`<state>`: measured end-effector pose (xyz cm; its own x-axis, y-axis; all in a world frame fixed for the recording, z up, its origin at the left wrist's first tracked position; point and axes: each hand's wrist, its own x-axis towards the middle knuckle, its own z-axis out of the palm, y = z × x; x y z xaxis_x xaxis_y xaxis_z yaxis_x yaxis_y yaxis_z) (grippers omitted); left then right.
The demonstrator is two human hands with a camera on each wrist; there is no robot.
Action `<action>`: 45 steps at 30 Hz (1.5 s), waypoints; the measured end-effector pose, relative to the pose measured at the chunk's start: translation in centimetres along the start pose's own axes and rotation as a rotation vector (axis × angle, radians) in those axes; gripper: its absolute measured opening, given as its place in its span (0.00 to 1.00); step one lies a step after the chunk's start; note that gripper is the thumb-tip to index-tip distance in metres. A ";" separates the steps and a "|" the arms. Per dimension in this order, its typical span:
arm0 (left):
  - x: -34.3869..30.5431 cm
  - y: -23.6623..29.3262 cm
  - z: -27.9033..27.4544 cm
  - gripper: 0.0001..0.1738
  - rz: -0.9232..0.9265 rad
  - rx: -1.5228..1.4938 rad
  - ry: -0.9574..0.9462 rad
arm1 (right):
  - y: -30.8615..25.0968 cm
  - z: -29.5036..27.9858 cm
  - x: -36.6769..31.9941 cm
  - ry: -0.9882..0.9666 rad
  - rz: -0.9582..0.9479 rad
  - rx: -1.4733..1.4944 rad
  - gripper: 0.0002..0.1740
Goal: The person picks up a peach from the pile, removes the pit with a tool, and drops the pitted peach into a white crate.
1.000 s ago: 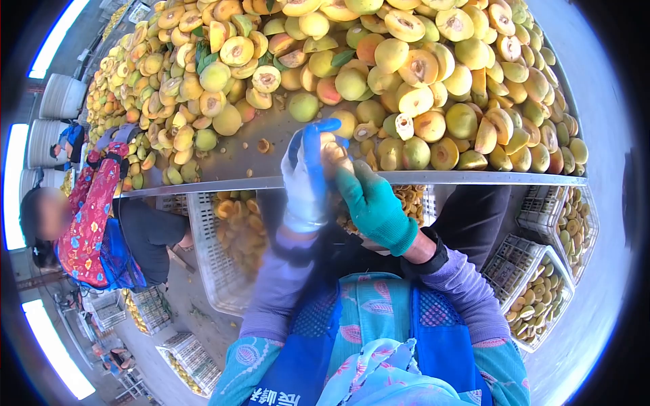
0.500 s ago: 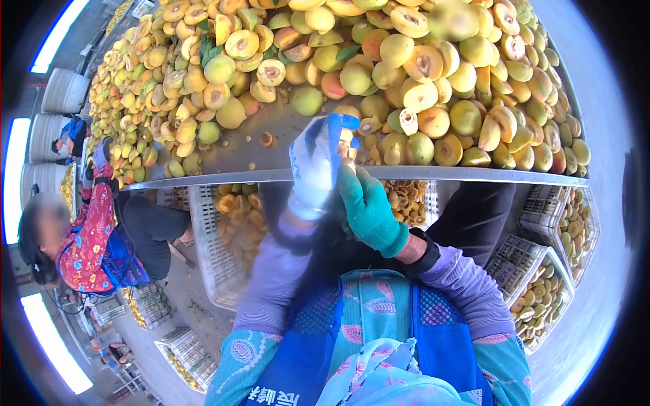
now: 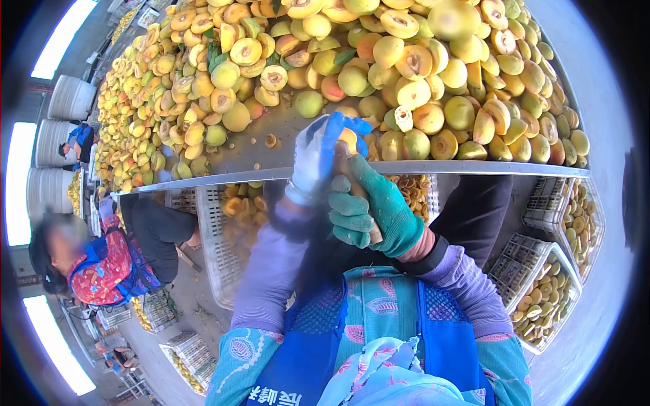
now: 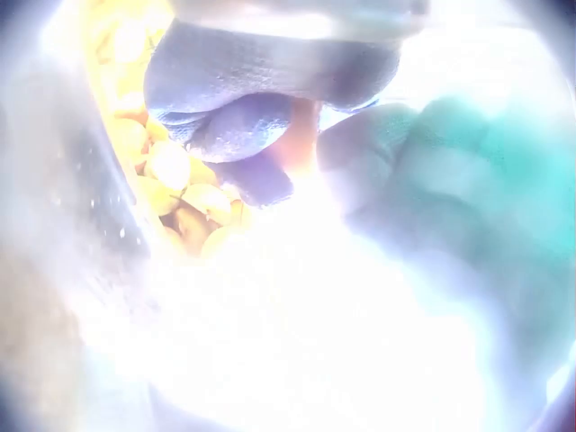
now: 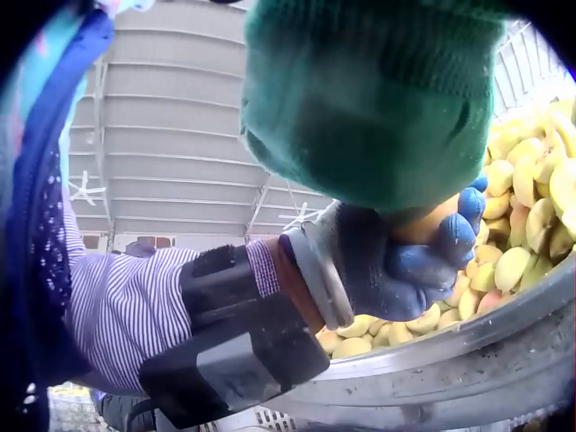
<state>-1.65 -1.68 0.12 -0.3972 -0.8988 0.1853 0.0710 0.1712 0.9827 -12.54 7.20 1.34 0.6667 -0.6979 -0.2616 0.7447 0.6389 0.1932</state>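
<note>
In the head view my left hand point(image 3: 313, 159), in a white glove with blue coated fingers, holds a peach half point(image 3: 348, 137) over the table's near edge. My right hand point(image 3: 386, 206), in a green knit glove, grips a wooden-handled tool point(image 3: 359, 188), its fingers curled round the handle. The tool's upper end meets the peach half; its working tip is hidden by the hands. In the right wrist view, the blue fingers point(image 5: 418, 270) curl round the peach half point(image 5: 430, 220) just below the green glove point(image 5: 369, 117). The left wrist view is largely washed out by glare.
A heap of peaches point(image 3: 413, 88), many halved, covers much of the metal table point(image 3: 254, 145). Crates of fruit point(image 3: 535, 298) stand at the right, and another crate point(image 3: 210, 250) sits below the table's edge. Another person point(image 3: 108, 264) sits at the left.
My right hand has turned, so its curled fingers and the tool's handle now show. The left hand stays at the peach half. The person at the left has drawn back from the table.
</note>
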 end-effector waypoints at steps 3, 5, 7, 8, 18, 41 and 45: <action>0.2 0.1 -0.3 0.17 -0.155 0.078 -0.062 | -0.2 0.0 -0.2 0.078 -0.056 -0.381 0.26; -0.1 0.5 0.1 0.23 -0.170 0.008 -0.035 | -0.2 -0.5 -0.2 -0.052 -0.009 -0.275 0.25; -0.2 0.6 0.6 0.30 -0.190 -0.061 -0.018 | -0.2 -1.1 -0.2 -0.181 0.032 -0.160 0.24; -0.5 -0.6 0.3 0.28 -0.280 -0.199 0.000 | 0.0 -1.1 -0.3 -0.246 0.057 -0.019 0.24; -8.1 1.3 -10.5 0.13 0.029 1.150 0.333 | -1.0 -3.6 -1.8 -0.057 0.229 -0.241 0.24; -1.1 -0.3 -2.5 0.24 0.039 0.261 0.021 | -1.8 -2.7 2.5 0.379 -0.894 -1.595 0.18; -1.0 -1.4 -2.6 0.20 -0.046 0.066 0.044 | -1.2 -2.7 2.3 0.393 -0.875 -1.532 0.18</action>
<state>1.02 -2.07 -1.44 -0.3576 -0.9232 0.1410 -0.0075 0.1538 0.9881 -12.00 5.65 -2.02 -0.0754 -0.9968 -0.0260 0.0000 0.0261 -0.9997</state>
